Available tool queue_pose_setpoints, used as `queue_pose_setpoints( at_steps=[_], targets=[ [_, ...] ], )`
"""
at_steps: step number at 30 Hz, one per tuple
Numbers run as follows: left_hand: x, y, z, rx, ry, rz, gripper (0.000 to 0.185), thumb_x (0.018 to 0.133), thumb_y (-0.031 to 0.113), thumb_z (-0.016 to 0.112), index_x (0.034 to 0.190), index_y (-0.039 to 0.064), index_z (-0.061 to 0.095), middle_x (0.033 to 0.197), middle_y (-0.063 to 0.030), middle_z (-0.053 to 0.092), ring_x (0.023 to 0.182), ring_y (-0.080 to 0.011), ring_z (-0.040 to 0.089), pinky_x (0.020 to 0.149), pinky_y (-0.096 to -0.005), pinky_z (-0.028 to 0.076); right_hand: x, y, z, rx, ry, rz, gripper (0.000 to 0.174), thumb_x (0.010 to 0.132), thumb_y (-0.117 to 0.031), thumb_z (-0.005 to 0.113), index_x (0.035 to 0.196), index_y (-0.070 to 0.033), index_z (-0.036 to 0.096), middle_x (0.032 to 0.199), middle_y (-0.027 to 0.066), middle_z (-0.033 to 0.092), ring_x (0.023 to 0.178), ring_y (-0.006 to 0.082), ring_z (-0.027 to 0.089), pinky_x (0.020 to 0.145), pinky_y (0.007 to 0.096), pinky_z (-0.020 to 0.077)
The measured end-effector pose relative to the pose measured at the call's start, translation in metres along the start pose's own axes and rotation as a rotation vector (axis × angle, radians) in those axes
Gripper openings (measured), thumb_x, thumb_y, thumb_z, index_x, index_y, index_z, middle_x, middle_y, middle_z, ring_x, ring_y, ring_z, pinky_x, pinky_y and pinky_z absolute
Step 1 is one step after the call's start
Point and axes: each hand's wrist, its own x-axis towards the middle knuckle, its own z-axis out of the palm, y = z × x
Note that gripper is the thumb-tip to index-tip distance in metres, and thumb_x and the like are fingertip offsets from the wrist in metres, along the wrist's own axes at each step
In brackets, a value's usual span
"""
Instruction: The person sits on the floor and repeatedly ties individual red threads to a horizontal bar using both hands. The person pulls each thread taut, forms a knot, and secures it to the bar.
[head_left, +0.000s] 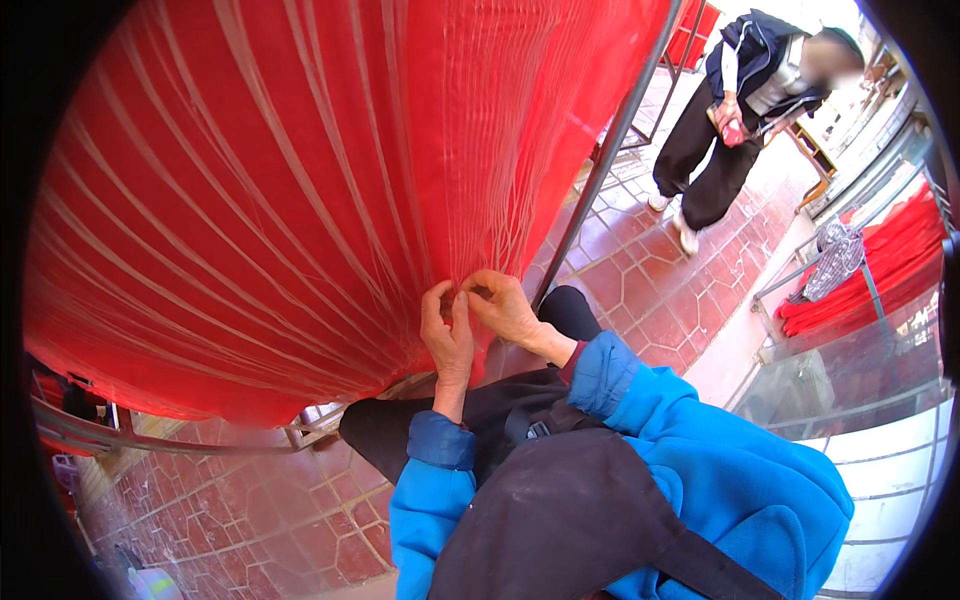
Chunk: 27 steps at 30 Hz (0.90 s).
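A large sheet of thin red fabric (315, 187) hangs before me, with pale lines fanning down it towards my hands. To the right, loose pale threads (504, 225) run down its face and gather just above my fingers. My left hand (448, 334) has its thumb and index finger raised and pinched at the fabric's lower part. My right hand (510, 309) meets it there, thumb and fingertips bent together on the same spot. The fingertips of both hands nearly touch. What they pinch is very fine, seemingly threads, and mostly hidden by the fingers.
A metal frame pole (611, 142) slants along the fabric's right edge. A curved rail (202, 444) passes below left. On the tiled floor (675, 307), a person (720, 120) stands holding a small object. More red cloth (862, 270) hangs on a rack at right.
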Motion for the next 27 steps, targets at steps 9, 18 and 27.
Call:
queue_pose_setpoints(
  at_steps=[9,18,27],
  targets=[
    [0.007,0.003,-0.009,-0.054,-0.033,-0.057,0.015,0.091,0.012,0.061,0.097,-0.001,0.062,0.08,-0.0119,0.065,0.073,-0.0182,0.06,0.068,-0.0304,0.048,-0.011,-0.01,0.001,0.049,0.032,0.023,0.011,0.084,-0.007,0.063,0.091,0.002,0.064,0.074,0.0127,0.066,0.066,0.0138,0.063,0.058,0.0297,0.0486],
    [0.001,0.002,-0.017,0.0,-0.057,0.018,0.012,0.091,0.009,0.059,0.095,-0.001,0.066,0.085,-0.0123,0.068,0.077,-0.0204,0.065,0.07,-0.0309,0.05,-0.01,-0.016,0.002,0.129,0.051,0.065,0.019,0.086,-0.011,0.065,0.101,0.001,0.062,0.077,0.0108,0.067,0.069,0.0143,0.064,0.062,0.0288,0.0501],
    [-0.014,0.048,-0.059,-0.016,-0.018,-0.021,0.01,0.091,0.003,0.059,0.095,-0.001,0.066,0.078,-0.0072,0.064,0.073,-0.0143,0.062,0.067,-0.0256,0.048,0.004,-0.048,-0.025,0.376,0.082,0.132,0.016,0.093,-0.012,0.059,0.089,0.004,0.061,0.074,0.006,0.064,0.066,0.0112,0.061,0.062,0.0259,0.0513]
  ],
)
